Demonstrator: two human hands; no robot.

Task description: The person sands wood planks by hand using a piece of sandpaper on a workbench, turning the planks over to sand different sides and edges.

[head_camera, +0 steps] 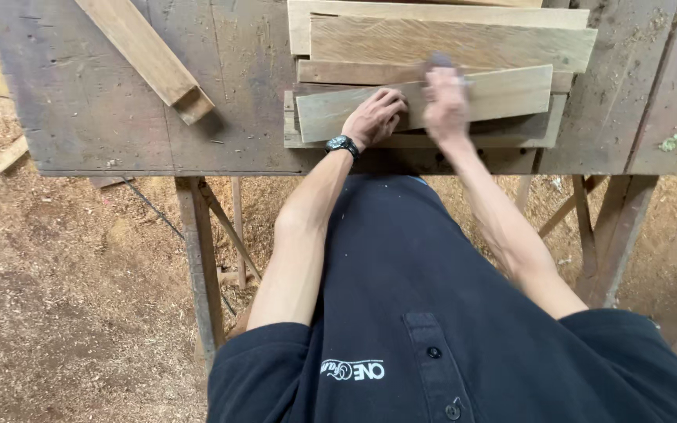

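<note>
Nearest of all, a dark collared shirt [432, 313], with both bare arms reaching away toward a worn wooden workbench [103, 102]. Left hand [375, 116], watch [342, 144] at the wrist, pressed flat with fingers loosely curled on a pale top board [503, 92], pinning its left half. Right hand [446, 98] blurred just beside it, nearer the board's middle, seemingly wrapped round something small and dark; cannot tell what, nor how tight the grip. Top board lying with long axis across, left to right and slightly tilted, near the bench's near edge, directly ahead of both hands. Resting on a stack of similar boards [448, 39] stepped back toward the far edge. Right hand closer to the board's free, longer stretch running toward the bench's right side. Open bench to the left, up to a separate plank [146, 55] laid diagonally near the far left corner. Sawdust-covered floor [56, 298] below, beyond the near edge.
</note>
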